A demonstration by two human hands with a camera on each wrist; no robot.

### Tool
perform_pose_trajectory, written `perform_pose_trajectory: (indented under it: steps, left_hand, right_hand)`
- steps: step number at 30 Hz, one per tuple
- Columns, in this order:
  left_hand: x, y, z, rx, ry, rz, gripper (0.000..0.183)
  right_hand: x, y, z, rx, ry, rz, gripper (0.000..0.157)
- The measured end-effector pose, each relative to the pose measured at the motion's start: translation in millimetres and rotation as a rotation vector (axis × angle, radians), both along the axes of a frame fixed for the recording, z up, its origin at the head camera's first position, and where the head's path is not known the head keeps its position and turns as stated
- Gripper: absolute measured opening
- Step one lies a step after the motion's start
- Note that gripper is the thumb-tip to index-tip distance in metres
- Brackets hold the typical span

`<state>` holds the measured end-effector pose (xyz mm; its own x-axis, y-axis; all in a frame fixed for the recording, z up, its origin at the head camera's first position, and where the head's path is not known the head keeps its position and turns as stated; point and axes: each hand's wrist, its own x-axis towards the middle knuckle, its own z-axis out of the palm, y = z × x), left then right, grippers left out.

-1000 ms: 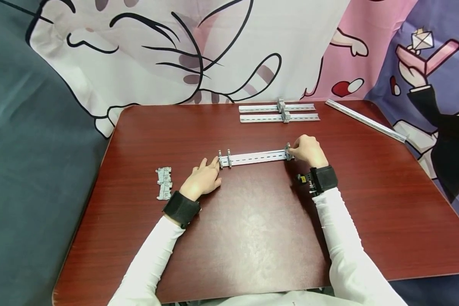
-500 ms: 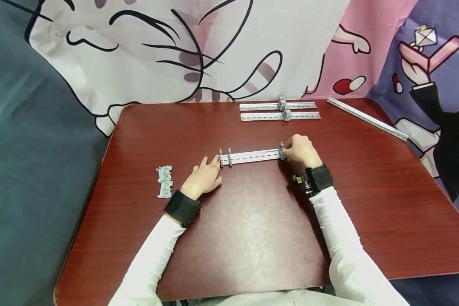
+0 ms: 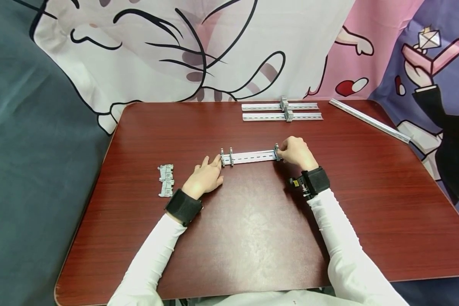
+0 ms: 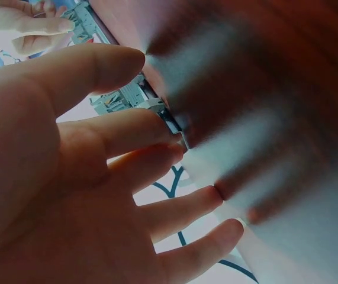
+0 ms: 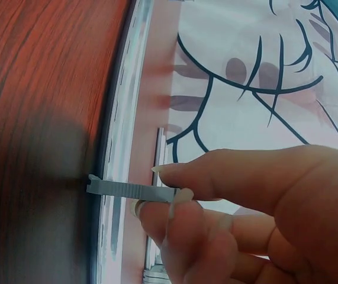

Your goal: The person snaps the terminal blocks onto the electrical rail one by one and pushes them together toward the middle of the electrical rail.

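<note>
Reddish-brown wood-grain table (image 3: 245,242), with cartoon-printed cloth (image 3: 137,72) hanging behind it. Slotted DIN rail (image 3: 254,157), one: lying crosswise between my hands, toward the table's middle. Paired grey clips (image 3: 231,157): standing upright across the rail's left end. Grey end clip (image 5: 134,190), one: straddling the rail toward its right, where my hand is hiding the end in the head view. Right hand (image 3: 296,152): I am pinching the end clip between thumb and fingers. Left hand (image 3: 204,177): I am spreading its fingers, fairly straight, and touching the rail's left end. Grey plastic pieces (image 3: 166,180): lying in a strip left of that hand. Back rails (image 3: 262,117), two: lying parallel, each carrying a grey block. Bare rail (image 3: 369,120), one: slanting along the far right. Black wristbands (image 3: 183,207), two: I am wearing them.
</note>
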<state>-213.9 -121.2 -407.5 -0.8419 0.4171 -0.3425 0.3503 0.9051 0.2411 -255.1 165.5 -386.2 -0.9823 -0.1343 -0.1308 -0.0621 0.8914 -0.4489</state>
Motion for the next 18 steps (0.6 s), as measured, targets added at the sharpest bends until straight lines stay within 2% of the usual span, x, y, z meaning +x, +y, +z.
perform_pose_trajectory:
  steps: [4, 10, 14, 18]
  left_hand:
    - [0.3, 0, 0.8, -0.002, -0.001, 0.003, 0.059]
    - [1.3, -2, 1.8, -0.004, -0.018, 0.013, 0.059]
    - [1.6, -2, 1.0, -0.012, -0.028, 0.014, 0.058]
    - [0.6, 1, -0.2, -0.017, -0.019, 0.014, 0.058]
  right_hand:
    - [1.0, -1, 0.4, 0.015, 0.026, -0.007, 0.021]
    - [6.8, -16, 8.0, 0.082, 0.198, -0.062, 0.029]
    - [13.4, -49, 13.5, 0.033, 0.2, 0.022, 0.03]
    - [16.3, -93, 7.4, 0.014, 0.162, 0.118, 0.031]
